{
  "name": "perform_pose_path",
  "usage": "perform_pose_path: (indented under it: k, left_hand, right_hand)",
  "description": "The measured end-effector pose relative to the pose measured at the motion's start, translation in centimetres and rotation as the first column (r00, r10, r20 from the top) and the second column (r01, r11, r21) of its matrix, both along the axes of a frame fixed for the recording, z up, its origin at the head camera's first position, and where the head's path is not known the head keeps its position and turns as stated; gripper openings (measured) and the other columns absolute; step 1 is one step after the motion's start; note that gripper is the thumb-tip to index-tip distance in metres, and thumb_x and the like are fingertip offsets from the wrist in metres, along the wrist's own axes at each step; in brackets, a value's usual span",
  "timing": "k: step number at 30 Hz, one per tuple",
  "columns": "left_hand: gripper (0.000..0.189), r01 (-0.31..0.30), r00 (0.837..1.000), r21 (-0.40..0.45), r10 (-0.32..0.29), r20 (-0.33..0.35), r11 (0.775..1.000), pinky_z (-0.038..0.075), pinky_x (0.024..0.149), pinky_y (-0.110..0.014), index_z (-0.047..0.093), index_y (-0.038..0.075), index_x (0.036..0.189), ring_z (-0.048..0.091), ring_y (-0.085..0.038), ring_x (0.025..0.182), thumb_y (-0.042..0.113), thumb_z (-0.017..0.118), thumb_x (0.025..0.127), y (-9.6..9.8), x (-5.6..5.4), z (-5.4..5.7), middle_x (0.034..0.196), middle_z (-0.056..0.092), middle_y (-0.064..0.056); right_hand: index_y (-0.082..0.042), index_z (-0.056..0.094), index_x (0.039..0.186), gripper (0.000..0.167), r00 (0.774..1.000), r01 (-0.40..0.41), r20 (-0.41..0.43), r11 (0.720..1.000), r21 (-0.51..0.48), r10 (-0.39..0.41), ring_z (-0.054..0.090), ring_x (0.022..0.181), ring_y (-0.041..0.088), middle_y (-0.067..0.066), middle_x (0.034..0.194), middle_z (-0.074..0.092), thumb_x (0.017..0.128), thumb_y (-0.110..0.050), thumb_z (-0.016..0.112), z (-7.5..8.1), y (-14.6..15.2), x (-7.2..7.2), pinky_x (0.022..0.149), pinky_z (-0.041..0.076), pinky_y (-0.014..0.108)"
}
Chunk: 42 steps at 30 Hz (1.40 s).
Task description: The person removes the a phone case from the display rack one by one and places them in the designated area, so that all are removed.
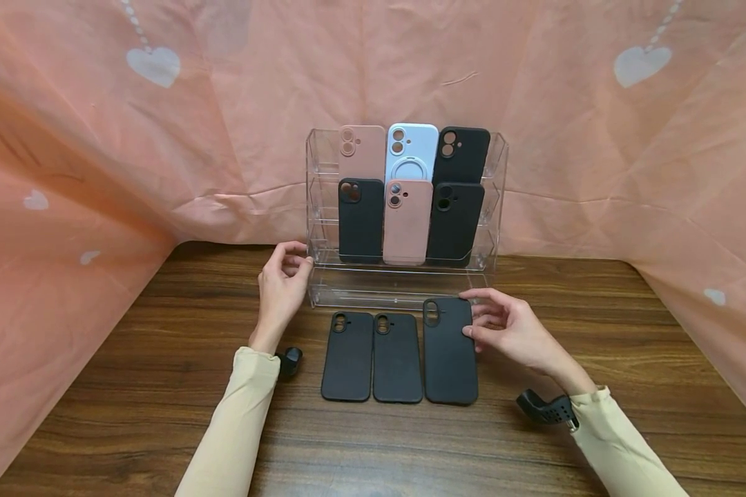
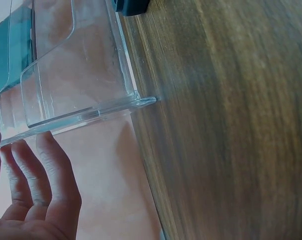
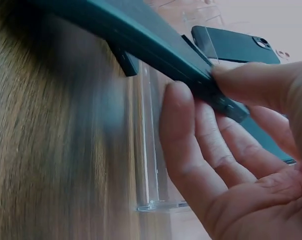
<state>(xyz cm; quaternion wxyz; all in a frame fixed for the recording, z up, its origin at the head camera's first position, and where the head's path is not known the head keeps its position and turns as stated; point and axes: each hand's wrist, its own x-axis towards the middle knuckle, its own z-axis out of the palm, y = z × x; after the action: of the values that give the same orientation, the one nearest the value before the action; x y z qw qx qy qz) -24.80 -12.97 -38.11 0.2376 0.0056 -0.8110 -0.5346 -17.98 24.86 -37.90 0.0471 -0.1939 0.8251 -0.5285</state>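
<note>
A clear acrylic display stand [image 1: 360, 298] with tiers stands at the back of the table. My left hand [image 1: 280, 290] holds its left side edge, thumb at the front and fingers behind; the left wrist view shows the fingertips against the clear side panel [image 2: 73, 119]. With thumb and fingers, my right hand [image 1: 512, 330] pinches the upper right side of a black phone case [image 1: 449, 359]. In the right wrist view this case [image 3: 146, 42] is tilted, its held end off the wood. Two more black phone cases, one on the left [image 1: 348, 359] and one in the middle [image 1: 398, 359], lie flat beside it.
In the stand's upper row are a pink case [image 1: 362, 155], a white case with a ring [image 1: 412, 148] and a black case [image 1: 463, 159]. The lower row holds a black case [image 1: 360, 224], a pink case [image 1: 408, 224] and another black case [image 1: 455, 224]. Pink cloth [image 1: 255, 138] surrounds the wooden table [image 1: 161, 386].
</note>
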Motion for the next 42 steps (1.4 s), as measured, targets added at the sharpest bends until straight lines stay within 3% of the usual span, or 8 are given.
perform_pose_path:
  k: [5, 12, 19, 25, 30, 42]
  left_hand:
    - [0.021, -0.003, 1.0, -0.003, 0.003, 0.002, 1.0, 0.047, 0.071, -0.025, 0.068, 0.015, 0.114, 0.065, -0.018, 0.078, 0.017, 0.07, 0.093, -0.1, -0.1, -0.1, 0.093, 0.074, -0.01]
    - [0.021, -0.007, 1.0, -0.012, 0.007, 0.002, 1.0, 0.048, 0.071, -0.026, 0.068, 0.015, 0.114, 0.065, -0.018, 0.077, 0.017, 0.07, 0.093, 0.0, 0.0, -0.1, 0.093, 0.074, -0.01]
    - [0.02, -0.006, 1.0, -0.006, 0.006, 0.0, 1.0, 0.048, 0.072, -0.027, 0.068, 0.015, 0.114, 0.065, -0.018, 0.077, 0.018, 0.069, 0.093, 0.0, -0.1, -0.2, 0.093, 0.073, -0.01]
    - [0.021, -0.005, 1.0, -0.002, 0.005, 0.006, 1.0, 0.047, 0.07, -0.024, 0.068, 0.016, 0.114, 0.064, -0.015, 0.076, 0.018, 0.069, 0.093, 0.1, -0.1, 0.0, 0.093, 0.073, -0.009]
    - [0.021, -0.005, 1.0, -0.006, 0.005, 0.004, 1.0, 0.047, 0.071, -0.024, 0.068, 0.016, 0.115, 0.065, -0.014, 0.076, 0.018, 0.069, 0.093, 0.1, -0.2, 0.0, 0.094, 0.074, -0.01]
    - [0.021, -0.006, 1.0, 0.002, 0.006, 0.014, 1.0, 0.048, 0.071, -0.027, 0.068, 0.017, 0.114, 0.067, -0.019, 0.078, 0.019, 0.07, 0.093, 0.0, -0.1, -0.1, 0.094, 0.074, -0.009]
  right_hand:
    - [-0.003, 0.054, 0.14, 0.058, 0.998, -0.038, 0.043, 0.998, 0.049, 0.036, 0.072, 0.079, 0.015, 0.023, 0.103, 0.06, 0.087, 0.0, 0.077, 0.0, -0.1, 0.2, 0.067, 0.062, 0.039]
    - [-0.001, 0.056, 0.14, 0.056, 0.996, -0.02, 0.091, 0.994, 0.105, 0.011, 0.071, 0.085, 0.01, 0.021, 0.099, 0.07, 0.087, 0.0, 0.076, -0.5, 0.0, 0.1, 0.07, 0.063, 0.037]
    - [0.004, 0.052, 0.143, 0.062, 0.988, -0.064, 0.146, 0.995, 0.079, 0.052, 0.071, 0.093, 0.013, 0.027, 0.114, 0.068, 0.086, 0.001, 0.077, -0.7, 0.2, -0.1, 0.074, 0.062, 0.029]
    - [0.007, 0.049, 0.144, 0.063, 0.977, -0.06, 0.211, 0.996, 0.068, 0.044, 0.07, 0.086, 0.011, 0.024, 0.101, 0.071, 0.086, 0.004, 0.075, -1.1, 0.1, -0.3, 0.074, 0.062, 0.029]
    - [0.008, 0.051, 0.142, 0.06, 0.979, -0.042, 0.202, 0.994, 0.1, 0.022, 0.07, 0.082, 0.008, 0.021, 0.094, 0.073, 0.087, 0.003, 0.074, -1.3, -0.2, -0.3, 0.073, 0.062, 0.028]
    - [0.009, 0.051, 0.142, 0.057, 0.982, -0.036, 0.189, 0.988, 0.148, 0.008, 0.071, 0.084, 0.008, 0.018, 0.095, 0.076, 0.09, -0.002, 0.073, -1.5, -0.5, -0.4, 0.073, 0.061, 0.026]
